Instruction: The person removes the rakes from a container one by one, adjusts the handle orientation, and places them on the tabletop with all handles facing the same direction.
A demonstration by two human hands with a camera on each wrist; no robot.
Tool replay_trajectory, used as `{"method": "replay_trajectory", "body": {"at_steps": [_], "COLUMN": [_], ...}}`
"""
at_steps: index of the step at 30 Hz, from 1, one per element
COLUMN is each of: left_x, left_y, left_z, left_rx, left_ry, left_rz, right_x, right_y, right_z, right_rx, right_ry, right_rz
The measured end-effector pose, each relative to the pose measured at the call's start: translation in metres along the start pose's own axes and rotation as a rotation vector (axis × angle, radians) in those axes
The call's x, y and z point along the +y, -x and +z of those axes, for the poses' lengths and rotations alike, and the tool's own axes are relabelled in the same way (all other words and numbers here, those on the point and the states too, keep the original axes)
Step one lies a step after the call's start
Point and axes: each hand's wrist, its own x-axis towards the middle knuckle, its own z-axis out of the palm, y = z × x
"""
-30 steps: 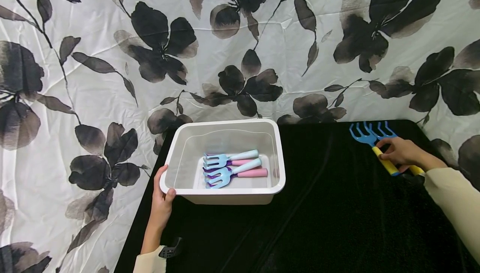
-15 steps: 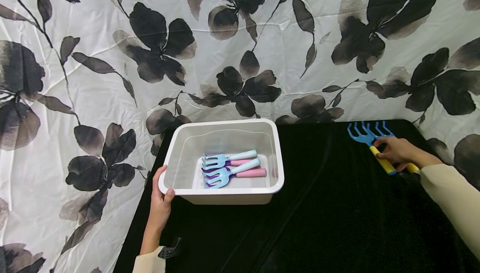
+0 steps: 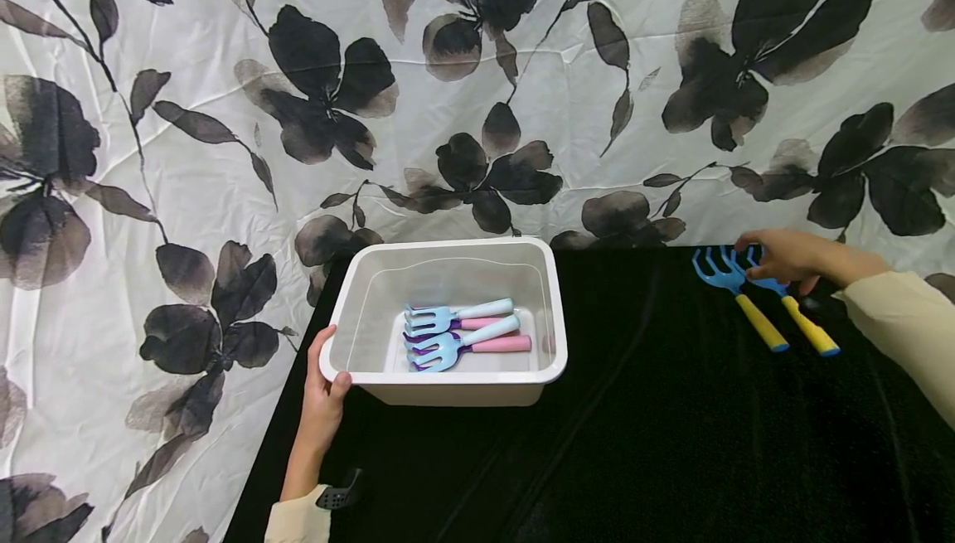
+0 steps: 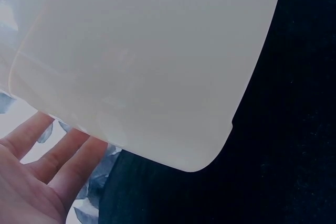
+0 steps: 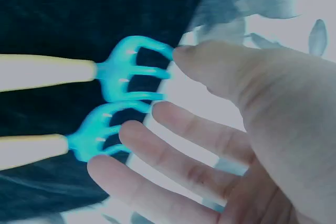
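Left arm: long sleeve (image 3: 298, 521), pale cream, plain, ending at the wrist near the left edge of the black-covered table (image 3: 634, 443). Left hand (image 3: 321, 406) is bare; below it sits a black strap (image 3: 337, 496) marked with small dots. Right arm: matching cream sleeve (image 3: 899, 327), softly creased, toward the table's right edge. Right hand (image 3: 791, 257) is bare; a dark, rounded fitting (image 3: 822, 307) shows at the wrist, details indistinct.

L hand (image 3: 319, 410) grips wht bin (image 3: 455, 395), R hand (image 3: 798, 257) over blu/ylw rakes (image 3: 761, 323).
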Motion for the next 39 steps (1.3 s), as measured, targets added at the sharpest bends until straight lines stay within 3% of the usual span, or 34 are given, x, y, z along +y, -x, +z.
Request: {"method": "replay_trajectory", "body": {"at_steps": [8, 15, 25, 39], "left_x": [0.001, 0.001, 0.0, 0.0], "left_y": [-0.001, -0.003, -0.001, -0.001], "left_z": [0.001, 0.001, 0.0, 0.001], "left_rx": [0.004, 0.003, 0.007, 0.005], "left_ry": [-0.014, -0.022, -0.031, -0.017], "left_rz": [-0.016, -0.011, -0.019, -0.012], "right_x": [-0.064, -0.125, -0.192, -0.255], "right_y": [0.003, -0.002, -0.013, -0.01], "right_z": [-0.045, -0.068, -0.081, -0.086], "right_rx": [0.036, 0.117, 0.097, 0.088], "right_ry": [0.141, 0.285, 0.33, 0.344], "right_rz": [-0.13, -0.255, -0.367, -0.438]}}
